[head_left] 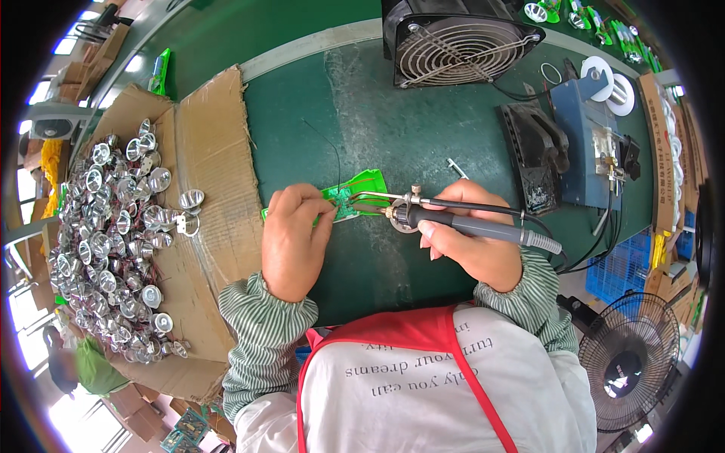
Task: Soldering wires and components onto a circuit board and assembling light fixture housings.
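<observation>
My right hand [476, 253] is wrapped round a grey soldering iron [495, 225] with a thin solder-feed tube [468, 204] clamped along it. The iron's tip and the tube's bent end meet over a small green circuit board [343, 201], which lies in a bright green plastic housing [370, 180] on the bench. My left hand [293, 240] reaches over the housing's left part, thumb and fingers pinched together at the board's edge; what lies between the fingertips is hidden. A thin black wire [335, 147] rises from near the board, and a red wire [359, 183] crosses the housing.
An opened cardboard box [215, 143] on the left holds a heap of shiny reflector cups [113, 249]. A black fume fan [464, 49] stands at the back. To the right are a black iron stand [532, 162], a blue solder feeder [578, 128] and a solder spool [621, 96].
</observation>
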A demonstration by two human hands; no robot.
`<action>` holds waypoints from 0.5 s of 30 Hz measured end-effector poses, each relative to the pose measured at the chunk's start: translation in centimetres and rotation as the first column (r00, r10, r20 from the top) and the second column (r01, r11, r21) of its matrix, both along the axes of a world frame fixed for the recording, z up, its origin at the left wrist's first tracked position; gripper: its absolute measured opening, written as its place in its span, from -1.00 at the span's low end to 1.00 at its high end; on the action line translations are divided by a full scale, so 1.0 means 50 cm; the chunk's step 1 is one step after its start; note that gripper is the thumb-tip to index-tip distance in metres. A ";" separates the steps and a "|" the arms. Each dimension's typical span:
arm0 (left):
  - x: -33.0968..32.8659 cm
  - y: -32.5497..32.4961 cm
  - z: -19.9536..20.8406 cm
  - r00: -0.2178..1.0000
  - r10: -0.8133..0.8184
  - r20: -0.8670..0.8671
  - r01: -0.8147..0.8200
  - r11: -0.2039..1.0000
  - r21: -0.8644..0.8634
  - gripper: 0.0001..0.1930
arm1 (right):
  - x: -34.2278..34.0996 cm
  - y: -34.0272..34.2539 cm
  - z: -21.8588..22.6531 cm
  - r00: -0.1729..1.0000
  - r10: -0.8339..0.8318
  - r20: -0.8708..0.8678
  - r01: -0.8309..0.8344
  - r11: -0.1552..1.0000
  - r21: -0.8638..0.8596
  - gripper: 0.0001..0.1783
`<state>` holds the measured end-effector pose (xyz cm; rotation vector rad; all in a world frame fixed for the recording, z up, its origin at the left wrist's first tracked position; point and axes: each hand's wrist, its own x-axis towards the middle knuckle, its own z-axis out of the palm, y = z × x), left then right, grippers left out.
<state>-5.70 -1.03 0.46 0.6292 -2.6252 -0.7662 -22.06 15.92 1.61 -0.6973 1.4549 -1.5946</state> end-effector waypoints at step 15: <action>0.002 -0.012 0.003 0.998 -0.048 0.032 0.048 0.999 0.011 -0.88 | 0.005 -0.016 -0.016 1.000 0.019 -0.006 -0.019 0.999 0.034 -0.87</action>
